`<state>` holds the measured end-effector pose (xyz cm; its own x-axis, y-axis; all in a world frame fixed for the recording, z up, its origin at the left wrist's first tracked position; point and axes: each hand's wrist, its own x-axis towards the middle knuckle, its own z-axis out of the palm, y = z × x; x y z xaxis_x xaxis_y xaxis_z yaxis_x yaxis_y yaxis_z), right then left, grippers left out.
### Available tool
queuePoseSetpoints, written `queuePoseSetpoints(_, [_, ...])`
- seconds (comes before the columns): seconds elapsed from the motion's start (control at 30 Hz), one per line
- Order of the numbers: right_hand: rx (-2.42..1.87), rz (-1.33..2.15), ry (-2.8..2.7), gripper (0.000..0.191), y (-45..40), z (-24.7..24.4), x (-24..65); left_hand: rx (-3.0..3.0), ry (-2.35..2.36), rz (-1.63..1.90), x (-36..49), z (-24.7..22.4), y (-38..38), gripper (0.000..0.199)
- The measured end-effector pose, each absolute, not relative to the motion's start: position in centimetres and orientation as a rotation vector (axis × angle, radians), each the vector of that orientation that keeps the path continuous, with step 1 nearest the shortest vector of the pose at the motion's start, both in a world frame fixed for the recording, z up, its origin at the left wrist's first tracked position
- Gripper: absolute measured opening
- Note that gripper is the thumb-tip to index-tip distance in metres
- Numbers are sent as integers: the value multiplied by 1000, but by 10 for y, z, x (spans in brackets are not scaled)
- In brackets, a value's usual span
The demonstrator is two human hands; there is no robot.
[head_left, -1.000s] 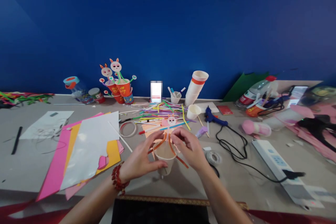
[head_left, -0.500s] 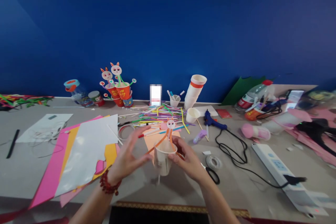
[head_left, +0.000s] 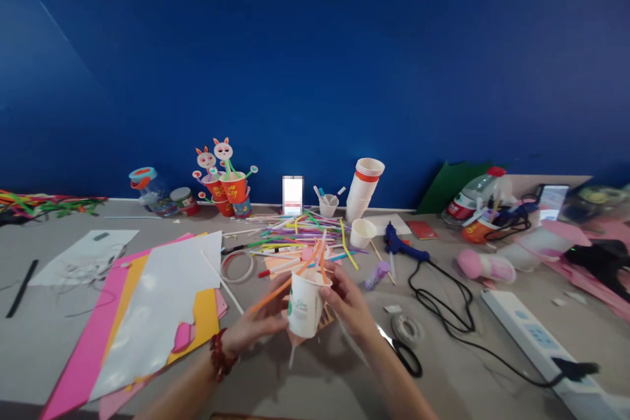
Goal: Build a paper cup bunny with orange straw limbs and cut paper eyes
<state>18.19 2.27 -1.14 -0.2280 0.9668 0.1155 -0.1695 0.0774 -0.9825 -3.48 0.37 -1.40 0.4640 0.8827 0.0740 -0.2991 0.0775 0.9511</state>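
A white paper cup (head_left: 306,305) with green print is held upright near the middle front of the table. Orange pipe cleaners (head_left: 275,292) stick up and out of it, and a thin pale stick (head_left: 292,356) shows below it. My left hand (head_left: 260,321) is closed against the cup's left side, its far fingers partly hidden behind the cup. With thumb and fingers, my right hand (head_left: 347,298) grips the cup's right rim. Behind the cup, a small rabbit face (head_left: 321,251) is partly covered by the orange stems.
Pink cardboard (head_left: 73,367) and a white sheet (head_left: 157,302) lie left. Behind are loose sticks (head_left: 295,230), decorated red cups (head_left: 235,189) and stacked cups (head_left: 363,190). Scissors (head_left: 407,359), tape (head_left: 406,328), a glue gun (head_left: 406,246) and a power strip (head_left: 531,328) sit right.
My left hand has come in from the left and closed on the cup. The cup has turned, showing its green print, and the rabbit face has dropped back. The view has tilted upward.
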Motion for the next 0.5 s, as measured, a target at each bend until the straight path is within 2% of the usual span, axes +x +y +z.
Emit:
queuePoseSetpoints(0.07, [-892, 1372, -1323, 61, 24, -12, 179, 1166, 455, 949, -26, -13, 6, 87])
queuePoseSetpoints(0.13, [-890, 1360, -1337, 58, 23, -12, 176, 1130, 438, 956, -18, -14, 8, 91])
queuePoseSetpoints(0.27, [-941, 1270, -1426, 57, 16, -7, 180, 1035, 585, 999, -10, -20, 8, 78])
queuePoseSetpoints(0.37, [-1145, 1011, -1479, 58, -3, -1, 200, 953, 684, 1053, -11, -23, 6, 67])
queuePoseSetpoints(0.43, [-1242, 814, -1465, 47, -22, 1, 224, 906, 739, 1101, -14, -21, 5, 61])
queuePoseSetpoints(0.5, [-1328, 671, -1557, 28, -43, -2, 252, 855, 772, 1119, -17, -16, 5, 55])
